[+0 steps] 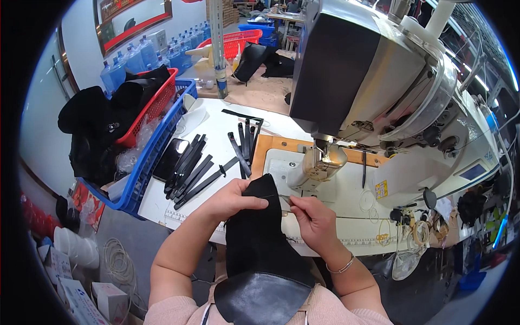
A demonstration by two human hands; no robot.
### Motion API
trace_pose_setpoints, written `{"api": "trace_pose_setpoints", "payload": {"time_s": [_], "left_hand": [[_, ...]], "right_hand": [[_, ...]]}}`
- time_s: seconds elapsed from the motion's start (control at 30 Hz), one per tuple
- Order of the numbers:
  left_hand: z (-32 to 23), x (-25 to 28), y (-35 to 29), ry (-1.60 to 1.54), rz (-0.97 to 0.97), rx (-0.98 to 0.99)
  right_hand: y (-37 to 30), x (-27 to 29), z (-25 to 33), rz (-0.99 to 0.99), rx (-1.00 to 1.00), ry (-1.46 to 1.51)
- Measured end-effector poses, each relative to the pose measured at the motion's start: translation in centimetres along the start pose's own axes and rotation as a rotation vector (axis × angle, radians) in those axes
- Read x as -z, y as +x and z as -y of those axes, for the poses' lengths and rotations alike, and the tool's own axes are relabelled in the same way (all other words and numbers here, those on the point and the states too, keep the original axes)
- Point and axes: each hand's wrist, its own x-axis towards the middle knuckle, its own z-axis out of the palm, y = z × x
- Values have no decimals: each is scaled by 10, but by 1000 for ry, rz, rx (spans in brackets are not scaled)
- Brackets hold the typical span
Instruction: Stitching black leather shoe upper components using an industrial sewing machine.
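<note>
A black boot upper, suede with a smooth leather part at its lower end, stretches from my lap up to the table's front edge. My left hand grips its upper end, thumb lying across the suede. At the right edge of that same end, my right hand is closed in a pinch. A small, thin, greyish thing shows at its fingertips, too small to name. Just beyond both hands stands the post-bed sewing machine, its post under the needle area.
Several black straps and a phone lie on the white table at left. Beside it, a blue crate holds a red basket with black boot parts. Thread hangs by the right edge; boxes stand lower left.
</note>
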Motion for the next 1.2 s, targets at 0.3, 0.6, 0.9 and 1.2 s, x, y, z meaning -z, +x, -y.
{"api": "trace_pose_setpoints", "payload": {"time_s": [0.3, 0.6, 0.9, 1.2], "left_hand": [[0, 2, 3, -29, 32, -2], [5, 4, 0, -23, 21, -45], [5, 19, 1, -58, 45, 6], [5, 16, 2, -103, 23, 44]], "right_hand": [[6, -7, -1, -9, -20, 73], [15, -5, 5, 0, -46, 23], [0, -1, -5, 70, 266, -185], [9, -7, -4, 79, 438, -258]]}}
